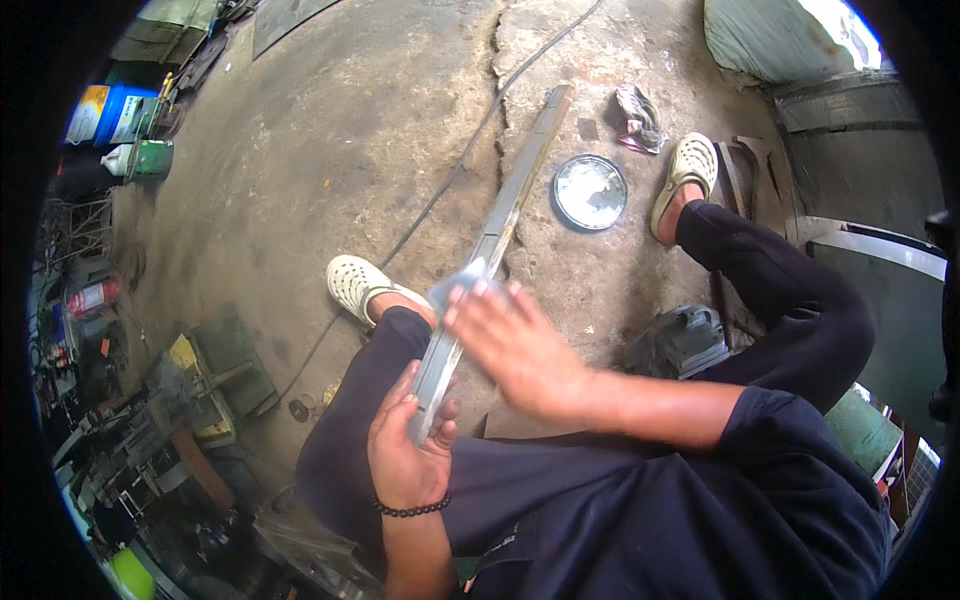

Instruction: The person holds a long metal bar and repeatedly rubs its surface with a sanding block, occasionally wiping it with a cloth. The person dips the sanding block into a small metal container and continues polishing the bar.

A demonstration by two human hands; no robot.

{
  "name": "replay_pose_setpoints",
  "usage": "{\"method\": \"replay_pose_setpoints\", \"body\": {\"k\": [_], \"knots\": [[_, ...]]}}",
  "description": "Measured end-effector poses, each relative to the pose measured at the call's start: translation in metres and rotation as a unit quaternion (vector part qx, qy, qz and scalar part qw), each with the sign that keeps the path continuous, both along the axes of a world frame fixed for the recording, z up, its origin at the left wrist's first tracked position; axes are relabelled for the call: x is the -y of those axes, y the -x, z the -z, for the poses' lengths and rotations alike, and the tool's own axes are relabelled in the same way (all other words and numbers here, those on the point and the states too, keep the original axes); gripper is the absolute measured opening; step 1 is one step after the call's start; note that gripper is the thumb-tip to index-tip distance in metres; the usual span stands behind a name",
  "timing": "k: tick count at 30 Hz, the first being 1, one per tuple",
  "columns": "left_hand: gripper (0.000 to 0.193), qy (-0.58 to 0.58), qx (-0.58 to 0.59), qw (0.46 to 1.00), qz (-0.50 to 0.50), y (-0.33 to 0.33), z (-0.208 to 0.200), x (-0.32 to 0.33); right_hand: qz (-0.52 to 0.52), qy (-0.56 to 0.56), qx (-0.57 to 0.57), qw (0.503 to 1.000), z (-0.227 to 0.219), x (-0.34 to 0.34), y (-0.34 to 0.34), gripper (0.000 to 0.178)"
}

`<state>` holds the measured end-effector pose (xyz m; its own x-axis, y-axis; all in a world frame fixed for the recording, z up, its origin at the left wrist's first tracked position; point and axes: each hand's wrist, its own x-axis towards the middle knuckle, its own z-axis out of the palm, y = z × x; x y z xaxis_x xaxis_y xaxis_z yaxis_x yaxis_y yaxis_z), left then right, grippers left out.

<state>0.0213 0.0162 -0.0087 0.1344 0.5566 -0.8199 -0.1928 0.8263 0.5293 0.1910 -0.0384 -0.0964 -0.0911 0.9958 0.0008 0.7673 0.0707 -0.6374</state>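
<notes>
A long, narrow grey metal bar [510, 200] slants away from my lap, its far end near the concrete floor. My left hand [408, 455] is wrapped round the bar's near end, thumb on top and fingers beneath. Over the middle of the bar is my right hand [515, 355], smeared by motion. Its fingers lie stretched over a pale grey pad or folded sheet [460, 285], which they press on the bar's upper face. The exact kind of that pad is blurred. Right of the bar stands a round, shallow dish [590, 192] with a shiny, reflecting surface, seemingly liquid.
A crumpled rag [640, 120] lies beyond the dish. A dark cable [440, 195] runs across the cracked floor. My feet in pale clogs [352, 283] flank the work. A grey metal block or vise [680, 340] sits by my right leg; cluttered machinery [190, 400] stands at left.
</notes>
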Motion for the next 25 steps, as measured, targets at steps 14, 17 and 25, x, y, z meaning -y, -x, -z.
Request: {"method": "replay_pose_setpoints", "body": {"k": [14, 17, 25], "knots": [[0.051, -0.004, 0.003, 1.000, 0.006, -0.008, -0.007, 0.000, 0.039, 0.025, 0.005, 0.999, -0.014, -0.003, -0.015, 0.064], [0.050, -0.008, 0.008, 1.000, -0.006, -0.004, -0.004, 0.000, -0.028, -0.020, -0.096, 0.995, -0.037, 0.032, 0.018, 0.062], [0.048, -0.025, 0.052, 0.998, 0.027, -0.003, -0.004, 0.006, -0.006, -0.011, 0.018, 1.000, -0.022, 0.024, -0.008, 0.075]]}}
